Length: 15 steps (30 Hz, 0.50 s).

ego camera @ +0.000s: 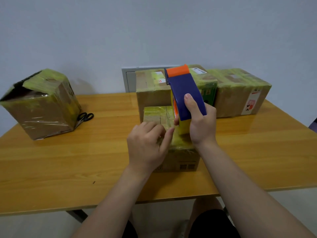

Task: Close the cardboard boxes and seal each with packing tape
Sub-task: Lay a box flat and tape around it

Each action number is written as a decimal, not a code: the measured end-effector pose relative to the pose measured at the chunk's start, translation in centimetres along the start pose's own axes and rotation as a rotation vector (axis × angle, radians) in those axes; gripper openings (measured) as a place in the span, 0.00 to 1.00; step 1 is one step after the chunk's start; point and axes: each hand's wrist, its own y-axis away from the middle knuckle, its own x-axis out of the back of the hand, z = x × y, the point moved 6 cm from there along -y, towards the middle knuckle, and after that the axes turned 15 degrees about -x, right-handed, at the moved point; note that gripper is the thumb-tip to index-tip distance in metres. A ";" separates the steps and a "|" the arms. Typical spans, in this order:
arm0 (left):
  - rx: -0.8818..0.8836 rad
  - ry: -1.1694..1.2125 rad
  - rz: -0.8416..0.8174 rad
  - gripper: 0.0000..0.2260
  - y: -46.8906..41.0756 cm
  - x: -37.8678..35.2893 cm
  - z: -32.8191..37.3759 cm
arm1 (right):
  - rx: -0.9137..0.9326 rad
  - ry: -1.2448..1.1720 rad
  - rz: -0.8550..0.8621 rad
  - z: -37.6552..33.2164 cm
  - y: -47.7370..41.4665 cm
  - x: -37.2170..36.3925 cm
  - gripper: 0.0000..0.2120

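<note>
The small box (155, 115) stands on the bench (68, 160). Over its right edge the right hand (199, 121) clamps its fingers round the tape dispenser (184, 90). The left hand (147, 145) rests bent fingers on its top, pinching or just pressing I cannot tell. Probably light and slick: steady it from the top.

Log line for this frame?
step: taping small box | right hand: grips tape dispenser | left hand: rests on box top | scissors: untouched

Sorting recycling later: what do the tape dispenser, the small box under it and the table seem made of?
Tape dispenser: glossy plastic, blue and orange. Small box: matte brown cardboard, wrapped in shiny yellowish tape. Table: wood grain with reflective sheen, possibly laminate.
</note>
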 end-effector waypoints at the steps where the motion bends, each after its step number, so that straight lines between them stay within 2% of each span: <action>1: 0.056 0.059 0.051 0.22 0.6 0.0 -0.6 | -0.001 -0.008 -0.001 0.0 -0.1 0.0 0.20; 5: 0.524 0.388 0.238 0.11 3.1 0.0 -2.1 | -0.012 -0.041 0.003 0.1 -0.1 -0.1 0.19; 7: 0.765 0.536 0.285 0.11 4.0 -0.4 -2.2 | -0.018 -0.059 0.002 0.2 -0.1 0.0 0.19; 9: 0.974 0.733 0.305 0.15 4.7 -0.9 -1.8 | -0.019 -0.066 -0.004 0.1 -0.1 -0.1 0.19; 11: 1.079 0.890 0.257 0.19 4.7 -1.2 -1.6 | -0.022 -0.066 -0.003 0.1 -0.1 -0.1 0.20; 13: 1.139 0.945 0.126 0.21 4.7 -1.0 -1.8 | -0.028 -0.073 -0.004 0.2 0.0 -0.1 0.20; 15: 1.065 0.750 -0.102 0.25 5.0 -0.2 -2.3 | -0.030 -0.076 -0.008 0.1 0.0 -0.1 0.19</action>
